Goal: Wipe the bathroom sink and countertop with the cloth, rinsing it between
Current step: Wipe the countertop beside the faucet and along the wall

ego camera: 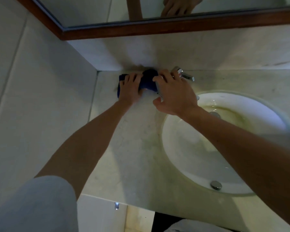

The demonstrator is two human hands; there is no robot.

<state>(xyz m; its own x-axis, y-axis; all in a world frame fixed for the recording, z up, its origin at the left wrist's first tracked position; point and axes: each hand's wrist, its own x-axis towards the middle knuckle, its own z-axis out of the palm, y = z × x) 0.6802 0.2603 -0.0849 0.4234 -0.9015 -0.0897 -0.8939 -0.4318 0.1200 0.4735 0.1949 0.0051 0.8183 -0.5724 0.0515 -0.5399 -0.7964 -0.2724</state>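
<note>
A dark blue cloth [146, 81], soft and bunched into a thick roll, is being pressed against the pale, faintly veined stone countertop [127, 148] at its far left corner, where the counter is meeting the smooth tiled wall [40, 97]. The cloth's left end is being covered by the left hand [130, 88], whose fingers are being spread flat over the fabric rather than curled round it. The right hand [172, 96] is being held just beside the cloth's right end, its fingers bent loosely and its thumb stretched out toward the near side; whether anything is being gripped beneath it cannot be told, since the palm is hiding what lies under it. A polished chrome faucet [184, 75] is being partly hidden behind the right hand's fingers. To the right, an oval white ceramic sink [182, 148], glossy and yellow-stained toward its drain [215, 113], is being crossed by the right forearm. A round metal overflow cap [216, 185] is being shown on the basin's near wall. Above, a mirror [90, 9] is being framed in dark brown wood.
</note>
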